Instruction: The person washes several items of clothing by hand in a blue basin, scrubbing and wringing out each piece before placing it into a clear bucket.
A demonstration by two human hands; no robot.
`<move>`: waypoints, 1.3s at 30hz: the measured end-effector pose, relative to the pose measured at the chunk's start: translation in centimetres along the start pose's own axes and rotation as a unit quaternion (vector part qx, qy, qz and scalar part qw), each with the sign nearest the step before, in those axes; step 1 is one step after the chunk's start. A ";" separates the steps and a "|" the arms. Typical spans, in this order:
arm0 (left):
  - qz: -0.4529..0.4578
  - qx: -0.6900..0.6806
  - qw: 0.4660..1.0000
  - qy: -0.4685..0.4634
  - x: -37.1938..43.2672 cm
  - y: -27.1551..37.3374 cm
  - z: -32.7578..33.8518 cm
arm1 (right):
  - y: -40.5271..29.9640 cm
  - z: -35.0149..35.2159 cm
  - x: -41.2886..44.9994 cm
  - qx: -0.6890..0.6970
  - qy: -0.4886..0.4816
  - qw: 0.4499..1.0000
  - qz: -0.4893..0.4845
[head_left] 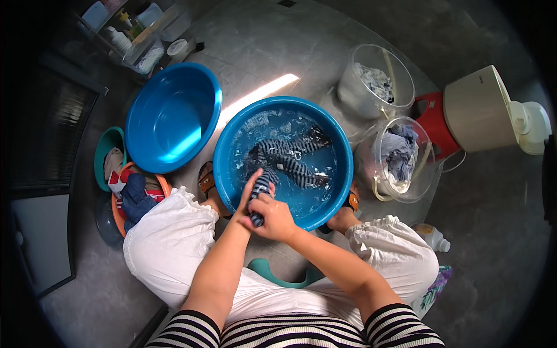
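Observation:
A blue plastic basin [347,150] with sudsy water stands on the floor between my feet. In it lies a wet, dark striped garment [296,167], two tube-like parts spread to the right. One bunched part of it rises over the near left rim, between my hands. My right hand [275,216] is closed around this bunched end. My left hand [249,191] lies along its left side, fingers pointing up the cloth and partly hidden behind it; the thumb shows at its right.
A second blue basin [165,117] leans at the left beside an orange basket [116,204] of clothes and a green tub [101,152]. Two clear buckets [348,93] [428,174] holding clothes stand right, near a red stool [428,113] under a beige container [476,108]. A white bottle [435,239] lies lower right.

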State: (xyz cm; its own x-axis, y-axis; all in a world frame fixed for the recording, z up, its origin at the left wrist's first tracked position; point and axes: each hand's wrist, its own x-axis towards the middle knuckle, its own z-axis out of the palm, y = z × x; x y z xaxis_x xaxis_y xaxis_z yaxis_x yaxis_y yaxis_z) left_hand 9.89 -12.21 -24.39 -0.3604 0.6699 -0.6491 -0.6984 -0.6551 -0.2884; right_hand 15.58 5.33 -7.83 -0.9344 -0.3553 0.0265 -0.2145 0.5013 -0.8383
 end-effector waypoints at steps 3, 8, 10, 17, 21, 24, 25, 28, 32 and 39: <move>0.141 0.172 0.975 -0.019 4.0 -2.7 3.3 | 7.7 -1.4 -0.2 -0.084 0.118 0.987 0.065; 0.273 0.231 0.933 0.039 4.8 -1.4 -4.0 | 12.1 -3.2 0.1 -0.165 -0.015 0.969 0.181; 0.282 0.263 0.920 0.074 5.0 -2.6 -5.8 | 13.4 -2.3 -0.2 -0.072 -0.037 0.985 0.154; 0.187 0.250 0.924 0.222 7.8 -2.5 0.0 | 22.7 -0.4 1.9 -0.083 -0.041 0.952 0.293; 0.263 0.148 0.948 0.103 3.2 0.8 -0.3 | 12.6 1.3 3.3 0.036 0.007 0.997 0.071; 0.173 0.042 0.983 0.042 0.3 -3.7 2.1 | 4.4 -2.3 -0.4 0.033 -0.022 0.999 0.032; 0.122 0.018 0.991 0.048 -0.1 -7.4 6.8 | 5.0 -4.1 -2.1 0.000 0.012 1.000 0.016; 0.020 -0.095 0.995 -0.024 -1.9 -3.6 5.1 | 0.3 -2.9 0.0 -0.026 0.000 0.997 -0.069; 0.290 0.258 0.922 0.000 0.0 -3.4 6.1 | 4.0 -2.6 1.9 -0.097 0.040 0.993 -0.056; 0.320 0.266 0.903 0.104 1.9 -6.4 3.7 | 15.9 -6.4 1.2 -0.160 -0.081 0.951 0.251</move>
State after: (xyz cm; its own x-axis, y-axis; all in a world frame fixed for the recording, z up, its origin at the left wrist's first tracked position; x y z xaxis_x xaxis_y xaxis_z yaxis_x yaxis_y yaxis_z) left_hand 11.36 -5.47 -21.18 -0.7111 0.0972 -0.6964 -0.6060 -0.5870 0.5369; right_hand 9.24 17.97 -17.65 -0.8910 -0.1119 -0.4400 0.1471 0.8457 -0.5130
